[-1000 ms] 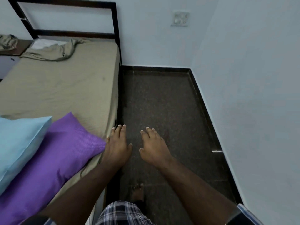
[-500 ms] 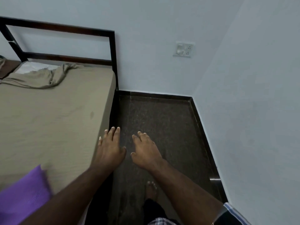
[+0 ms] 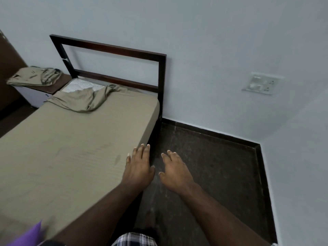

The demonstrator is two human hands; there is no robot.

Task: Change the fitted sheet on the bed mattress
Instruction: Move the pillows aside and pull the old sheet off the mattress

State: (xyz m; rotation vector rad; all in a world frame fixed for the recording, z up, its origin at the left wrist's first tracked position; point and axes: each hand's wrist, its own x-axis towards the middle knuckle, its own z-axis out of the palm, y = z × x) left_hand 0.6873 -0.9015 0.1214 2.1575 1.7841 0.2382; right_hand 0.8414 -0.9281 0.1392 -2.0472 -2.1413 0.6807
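Observation:
A khaki fitted sheet [image 3: 67, 150] covers the mattress on a dark-framed bed. Its far left corner [image 3: 83, 100] is pulled loose and bunched, and the white mattress [image 3: 79, 85] shows there. My left hand [image 3: 138, 167] hovers with straight fingers over the bed's right edge, holding nothing. My right hand [image 3: 174, 171] is stretched out flat over the dark floor beside the bed, also holding nothing. Whether the left hand touches the sheet I cannot tell.
A dark wooden headboard [image 3: 113, 50] stands against the far wall. A side table [image 3: 49, 86] at the left carries a crumpled khaki cloth [image 3: 33, 77]. A purple pillow [image 3: 30, 235] peeks in at the bottom left. A narrow strip of dark floor [image 3: 209, 171] runs between bed and right wall; a switch plate [image 3: 262, 83] hangs there.
The view has lifted and swung toward the head of the bed. The blue pillow has left the frame and only a sliver of the purple one remains. Both hands stay outstretched and have moved forward.

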